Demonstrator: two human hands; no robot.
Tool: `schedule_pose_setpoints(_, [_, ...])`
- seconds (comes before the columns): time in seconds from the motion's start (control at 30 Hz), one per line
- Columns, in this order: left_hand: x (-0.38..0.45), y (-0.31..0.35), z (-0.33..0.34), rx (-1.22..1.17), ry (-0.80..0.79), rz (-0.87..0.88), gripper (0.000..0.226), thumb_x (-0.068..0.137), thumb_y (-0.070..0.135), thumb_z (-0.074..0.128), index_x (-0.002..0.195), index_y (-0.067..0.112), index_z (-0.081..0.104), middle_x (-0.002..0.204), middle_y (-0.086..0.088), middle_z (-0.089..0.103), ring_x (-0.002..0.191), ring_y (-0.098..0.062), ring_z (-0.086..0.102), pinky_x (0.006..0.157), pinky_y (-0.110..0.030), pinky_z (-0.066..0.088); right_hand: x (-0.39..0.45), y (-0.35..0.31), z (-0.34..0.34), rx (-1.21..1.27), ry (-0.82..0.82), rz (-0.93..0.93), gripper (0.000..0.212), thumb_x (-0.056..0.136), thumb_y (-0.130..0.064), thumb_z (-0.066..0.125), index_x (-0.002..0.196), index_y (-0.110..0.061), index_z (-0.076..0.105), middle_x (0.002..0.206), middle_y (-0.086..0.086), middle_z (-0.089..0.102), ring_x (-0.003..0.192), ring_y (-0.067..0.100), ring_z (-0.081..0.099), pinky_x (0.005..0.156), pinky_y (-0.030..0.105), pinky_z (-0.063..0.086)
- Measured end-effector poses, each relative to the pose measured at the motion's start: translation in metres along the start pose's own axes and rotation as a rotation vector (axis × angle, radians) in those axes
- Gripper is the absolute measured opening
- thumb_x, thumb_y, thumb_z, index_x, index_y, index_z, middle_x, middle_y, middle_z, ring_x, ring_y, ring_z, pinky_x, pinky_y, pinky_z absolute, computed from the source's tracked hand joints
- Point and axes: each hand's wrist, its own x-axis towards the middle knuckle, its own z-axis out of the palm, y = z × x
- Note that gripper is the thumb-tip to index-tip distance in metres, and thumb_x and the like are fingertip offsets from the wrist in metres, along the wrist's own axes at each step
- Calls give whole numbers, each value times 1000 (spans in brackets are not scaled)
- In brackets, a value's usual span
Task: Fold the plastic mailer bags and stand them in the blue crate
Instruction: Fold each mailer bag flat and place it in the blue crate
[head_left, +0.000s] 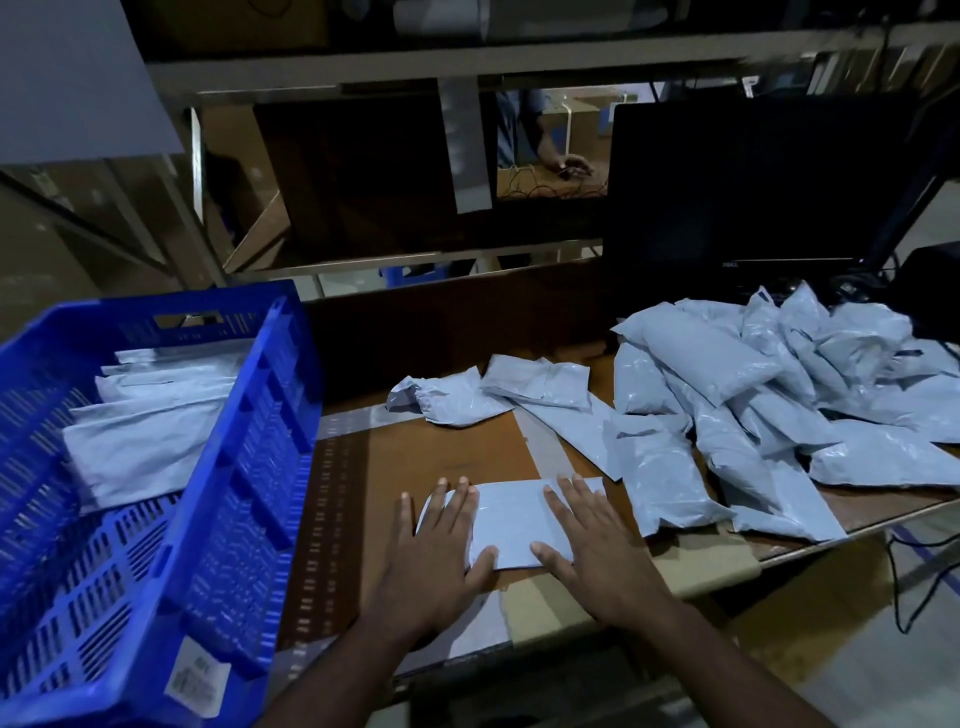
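A folded pale grey mailer bag (511, 519) lies flat on the brown table (415, 467) in front of me. My left hand (439, 551) presses flat on its left side, fingers straight. My right hand (592, 545) presses flat on its right side, fingers spread. To my left stands the blue crate (249, 447), with several folded mailer bags (150, 415) standing on edge in its far half. A loose heap of unfolded mailer bags (769, 400) covers the right part of the table.
A dark monitor (753, 197) stands behind the heap, with cables on the right. Two crumpled mailers (452, 400) lie mid-table. Shelving runs along the back, where another person's hand (571, 166) shows through a gap. The table's front edge is near my wrists.
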Motion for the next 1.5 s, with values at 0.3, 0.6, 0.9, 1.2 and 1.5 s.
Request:
schedule_pose_setpoints(0.3, [-18, -15, -6, -175, 8, -68, 105, 86, 88, 27, 161, 25, -10, 166, 13, -20, 150, -3, -26, 124, -47, -15, -30, 3, -6, 268, 159, -132, 24, 92, -49, 65, 112, -48, 51, 149, -20, 40, 144, -4, 22, 118, 34, 33])
schedule_pose_setpoints(0.6, [-19, -29, -47, -497, 469, -159, 40, 82, 10, 76, 112, 36, 71, 110, 19, 68, 104, -2, 64, 86, -23, 51, -5, -40, -58, 313, 344, -56, 26, 96, -60, 47, 105, -38, 58, 99, -20, 65, 91, 1, 61, 73, 24, 49])
schedule_pose_setpoints(0.9, [-5, -42, -68, -652, 499, -435, 51, 83, 22, 82, 130, 30, 62, 123, 5, 70, 108, -11, 65, 79, -27, 56, 2, -37, -70, 153, -25, -92, 81, 73, -51, 83, 140, -38, 40, 126, -21, 47, 118, 8, 53, 94, 27, 48])
schedule_pose_setpoints(1.2, [-6, -42, -57, -838, 568, -607, 89, 72, 23, 92, 145, 21, 42, 131, -1, 59, 109, -16, 57, 89, -35, 54, 19, -28, -73, 394, 324, 100, 61, 86, -36, 76, 135, -37, 40, 82, -11, 59, 70, 6, 58, 60, 23, 43])
schedule_pose_setpoints(1.5, [-14, -11, -36, -472, 441, -421, 87, 89, 24, 78, 157, 32, 25, 165, 9, 20, 149, -16, 31, 111, -30, 39, 32, -34, -45, -255, 222, 5, 46, 94, -37, 61, 136, -20, 53, 139, 4, 52, 123, 23, 51, 95, 35, 48])
